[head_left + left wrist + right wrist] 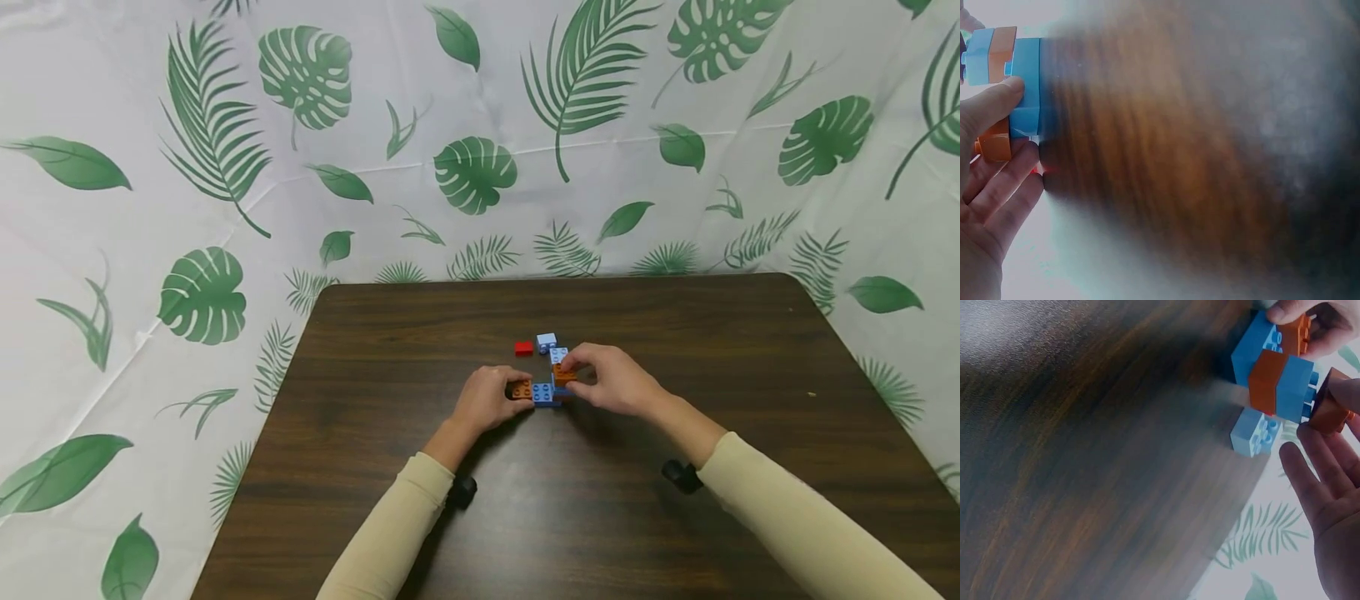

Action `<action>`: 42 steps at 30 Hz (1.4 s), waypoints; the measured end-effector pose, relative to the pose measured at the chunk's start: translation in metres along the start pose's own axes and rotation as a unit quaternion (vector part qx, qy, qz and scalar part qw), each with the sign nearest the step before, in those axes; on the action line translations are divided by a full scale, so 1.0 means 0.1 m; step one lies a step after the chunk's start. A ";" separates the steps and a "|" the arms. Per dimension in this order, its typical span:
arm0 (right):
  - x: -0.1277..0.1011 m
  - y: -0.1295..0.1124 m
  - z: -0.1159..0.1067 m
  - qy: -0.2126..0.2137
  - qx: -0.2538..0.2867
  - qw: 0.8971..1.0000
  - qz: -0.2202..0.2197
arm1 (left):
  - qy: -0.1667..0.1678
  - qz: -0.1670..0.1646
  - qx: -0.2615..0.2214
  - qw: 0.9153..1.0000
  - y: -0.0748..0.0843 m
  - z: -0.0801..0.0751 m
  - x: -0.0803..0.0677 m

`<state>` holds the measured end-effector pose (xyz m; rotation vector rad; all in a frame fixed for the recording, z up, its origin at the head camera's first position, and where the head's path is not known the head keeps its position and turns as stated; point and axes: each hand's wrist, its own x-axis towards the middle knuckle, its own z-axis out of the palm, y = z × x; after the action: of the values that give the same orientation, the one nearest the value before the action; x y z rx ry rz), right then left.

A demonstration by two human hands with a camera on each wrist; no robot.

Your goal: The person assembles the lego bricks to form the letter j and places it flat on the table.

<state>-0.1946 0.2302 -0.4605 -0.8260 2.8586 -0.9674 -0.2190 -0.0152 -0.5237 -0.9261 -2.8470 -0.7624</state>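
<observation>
My left hand (486,402) grips the left end of a small assembly of toy building bricks. Its thumb presses the blue base brick (1025,94), and its fingers curl round the orange end brick (997,142). On the base's right end stands an orange brick (1265,378) with a blue brick (1294,389) above it. My right hand (617,382) pinches another orange brick (1330,403) between thumb and fingers. In the right wrist view that brick sits tilted at the studs of the upper blue brick; whether it is seated cannot be told.
Behind the assembly lie a red brick (523,348) and a light blue brick (547,340), with a second light blue one (558,356) nearer the right hand. The dark wooden table (555,525) ends at a leaf-patterned white cloth (390,217) at the back.
</observation>
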 end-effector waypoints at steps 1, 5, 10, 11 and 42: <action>0.00 0.00 0.00 0.001 0.000 1.000 -0.004 | 0.000 -0.001 -0.001 1.000 0.00 0.00 0.00; -0.01 -0.01 0.00 0.000 -0.009 1.000 -0.014 | -0.002 -0.002 -0.004 1.000 0.00 -0.01 0.01; -0.01 -0.02 0.00 -0.008 -0.028 0.999 -0.022 | -0.001 -0.002 -0.010 1.000 -0.01 -0.02 0.00; -0.01 -0.02 -0.01 -0.010 -0.031 0.999 -0.022 | 0.000 -0.002 -0.010 1.000 -0.01 -0.02 0.01; 0.10 0.17 -0.13 -0.032 -0.037 0.998 -0.033 | 0.011 -0.014 -0.009 1.000 0.00 0.03 0.14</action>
<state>-0.2139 0.2439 -0.4586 -0.9451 2.8456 -0.8289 -0.2303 -0.0058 -0.5233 -0.8750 -2.8442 -0.7983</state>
